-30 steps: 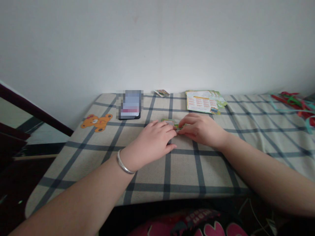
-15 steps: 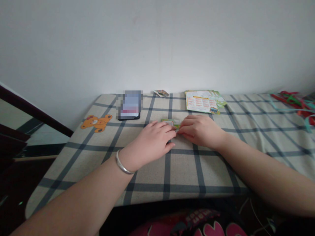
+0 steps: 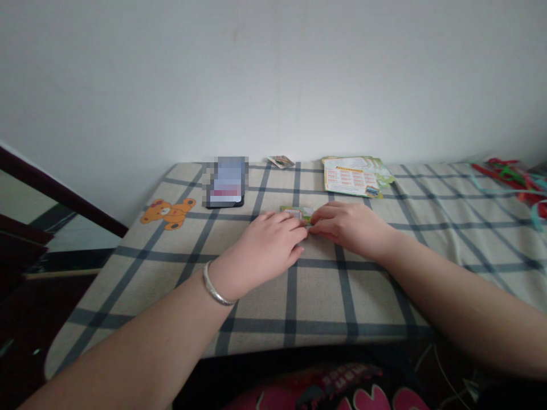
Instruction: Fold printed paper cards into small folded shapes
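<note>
A small printed paper card with a green border lies on the checked tablecloth, partly hidden under my fingers. My left hand rests over its near left part, palm down, with the fingers stretched out and the thumb apart. At the card's right end, my right hand has its fingers and thumb drawn together on the near edge. The fingertips of both hands almost meet there. A silver bangle circles my left wrist.
Behind my right hand lies a stack of printed paper sheets. A small folded paper piece sits by the wall. On the left are a phone with a blurred screen and a bear cutout. Coloured strips lie at far right.
Both hands keep almost the same place on the card. My right hand's fingers have shifted very slightly; the other things lie as before.
</note>
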Motion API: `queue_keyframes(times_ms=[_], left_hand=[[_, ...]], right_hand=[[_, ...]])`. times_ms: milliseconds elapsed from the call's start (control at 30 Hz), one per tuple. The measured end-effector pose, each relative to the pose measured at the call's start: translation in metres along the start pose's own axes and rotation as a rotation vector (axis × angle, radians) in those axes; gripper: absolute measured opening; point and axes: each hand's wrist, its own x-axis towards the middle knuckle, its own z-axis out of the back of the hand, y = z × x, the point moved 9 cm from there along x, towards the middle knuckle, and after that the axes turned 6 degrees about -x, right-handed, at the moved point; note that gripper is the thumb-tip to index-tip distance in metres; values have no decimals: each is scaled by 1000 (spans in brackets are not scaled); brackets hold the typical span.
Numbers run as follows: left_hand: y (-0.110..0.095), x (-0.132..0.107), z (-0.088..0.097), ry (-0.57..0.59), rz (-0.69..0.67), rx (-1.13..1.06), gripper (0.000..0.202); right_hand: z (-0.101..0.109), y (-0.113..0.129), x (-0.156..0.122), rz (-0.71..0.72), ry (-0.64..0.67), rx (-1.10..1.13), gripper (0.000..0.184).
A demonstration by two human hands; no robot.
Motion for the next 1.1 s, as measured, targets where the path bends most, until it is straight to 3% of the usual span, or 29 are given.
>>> queue_keyframes(times_ms=[600, 1100], left_hand=[[1, -5, -2, 35, 2, -18, 26], [8, -7, -3, 57, 52, -79, 34]], right_hand=[[-2, -27, -7, -144, 22, -183, 17], [-2, -33, -9, -244, 125, -330, 22]])
